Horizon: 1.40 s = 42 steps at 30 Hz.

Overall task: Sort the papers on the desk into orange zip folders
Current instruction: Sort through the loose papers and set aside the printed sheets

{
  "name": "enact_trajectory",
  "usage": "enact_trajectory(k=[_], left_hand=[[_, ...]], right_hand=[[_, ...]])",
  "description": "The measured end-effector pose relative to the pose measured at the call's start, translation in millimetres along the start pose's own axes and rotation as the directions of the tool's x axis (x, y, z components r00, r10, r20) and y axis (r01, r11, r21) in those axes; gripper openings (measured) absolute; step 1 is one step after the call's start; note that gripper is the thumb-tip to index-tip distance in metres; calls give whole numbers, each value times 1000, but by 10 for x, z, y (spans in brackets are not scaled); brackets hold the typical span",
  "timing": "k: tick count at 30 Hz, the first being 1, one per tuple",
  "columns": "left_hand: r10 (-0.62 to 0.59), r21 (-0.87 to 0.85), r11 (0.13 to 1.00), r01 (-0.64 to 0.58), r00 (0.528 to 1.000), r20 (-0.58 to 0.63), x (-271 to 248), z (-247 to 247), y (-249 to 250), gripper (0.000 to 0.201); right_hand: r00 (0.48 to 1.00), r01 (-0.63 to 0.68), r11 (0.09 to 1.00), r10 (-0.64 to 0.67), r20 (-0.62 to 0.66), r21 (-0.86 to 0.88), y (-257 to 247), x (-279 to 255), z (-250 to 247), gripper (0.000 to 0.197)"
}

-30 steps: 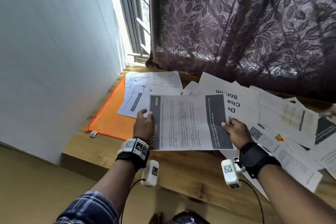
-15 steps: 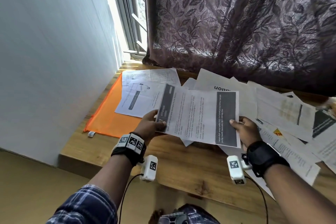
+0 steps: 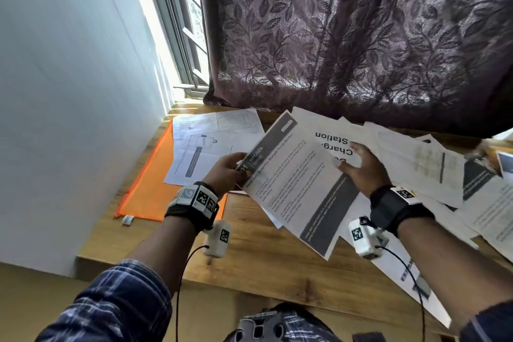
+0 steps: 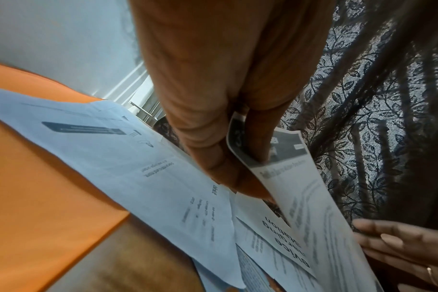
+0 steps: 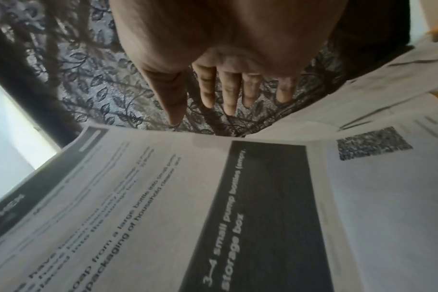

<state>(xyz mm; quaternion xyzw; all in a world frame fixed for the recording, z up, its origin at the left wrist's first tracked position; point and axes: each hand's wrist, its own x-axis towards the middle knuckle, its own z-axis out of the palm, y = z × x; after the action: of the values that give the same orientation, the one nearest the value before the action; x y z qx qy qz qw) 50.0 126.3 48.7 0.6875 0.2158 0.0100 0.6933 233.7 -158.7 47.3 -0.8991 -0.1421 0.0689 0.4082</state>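
Early in sorting: sheet [image 3: 294, 183] pinched in left hand [image 3: 224, 172], lifted above desk [image 3: 263, 255]; right hand [image 3: 361, 169] loose. Folder [image 3: 147, 189] far left under two papers, many papers [image 3: 416, 164] unsorted right.

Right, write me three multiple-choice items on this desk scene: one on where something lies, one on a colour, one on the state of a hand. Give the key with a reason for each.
1. Where does the zip folder lie?
A. at the left end of the desk, by the wall
B. on the floor
C. on top of all the papers

2. What colour is the zip folder?
A. blue
B. orange
C. green

3. What is the right hand doing?
A. pinching the KITCHEN sheet
B. gripping the curtain
C. open, fingers spread, holding nothing

Key:
1 A, the head view shows it flat on the desk beside the wall, with two sheets partly over it.
2 B, it is plainly orange in the head and left wrist views.
3 C, the right wrist view shows straight, spread fingers; only the left hand pinches the sheet.
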Motion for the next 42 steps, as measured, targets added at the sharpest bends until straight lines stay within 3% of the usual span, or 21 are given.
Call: enact_trajectory(k=[3, 6, 10, 12, 14, 16, 18, 22, 27, 30, 34, 38, 42], left_hand=[[22, 63, 998, -22, 1000, 6, 36, 11, 82, 34], [112, 133, 985, -109, 994, -16, 63, 53, 165, 30], [129, -42, 990, -134, 987, -99, 112, 104, 172, 36], [62, -221, 972, -83, 993, -99, 116, 160, 156, 38], [-10, -334, 943, 0, 1000, -27, 123, 250, 116, 32], [-59, -344, 936, 71, 997, 44, 132, 372, 50, 26], [-87, -291, 951, 105, 993, 73, 162, 546, 0, 23], [-68, -213, 974, 74, 997, 35, 220, 843, -61, 24], [19, -240, 971, -16, 1000, 11, 247, 1088, -121, 30], [47, -210, 976, -49, 999, -14, 250, 1193, -201, 28], [72, -178, 980, -86, 994, -84, 283, 1168, -309, 28], [98, -149, 981, -122, 982, -159, 272, 1051, -347, 24], [89, -144, 982, -121, 973, -212, 249, 920, -490, 30]], right_hand=[[991, 28, 999, -31, 133, 23, -38, 59, 61, 45], [992, 9, 995, -22, 124, 100, -29, 47, 102, 27], [996, 9, 988, -23, 92, 152, 31, -59, 108, 3], [998, -27, 979, 17, 54, 201, 112, -92, 84, 5], [998, -67, 955, 65, 16, 288, 182, -128, 36, 17], [994, -109, 924, 113, 11, 367, 212, -188, 1, 26], [987, -147, 899, 162, -1, 413, 249, -247, -29, 22], [972, -206, 843, 234, 6, 498, 335, -308, -2, 9], [953, -215, 755, 301, -37, 620, 427, -418, 44, 10], [952, -235, 750, 305, -7, 618, 485, -475, 13, 7], [925, -298, 680, 380, 26, 670, 579, -506, -288, 16], [897, -331, 761, 437, -64, 558, 890, -507, -768, 17], [924, -339, 918, 366, -113, 207, 1139, -528, -969, 13]])
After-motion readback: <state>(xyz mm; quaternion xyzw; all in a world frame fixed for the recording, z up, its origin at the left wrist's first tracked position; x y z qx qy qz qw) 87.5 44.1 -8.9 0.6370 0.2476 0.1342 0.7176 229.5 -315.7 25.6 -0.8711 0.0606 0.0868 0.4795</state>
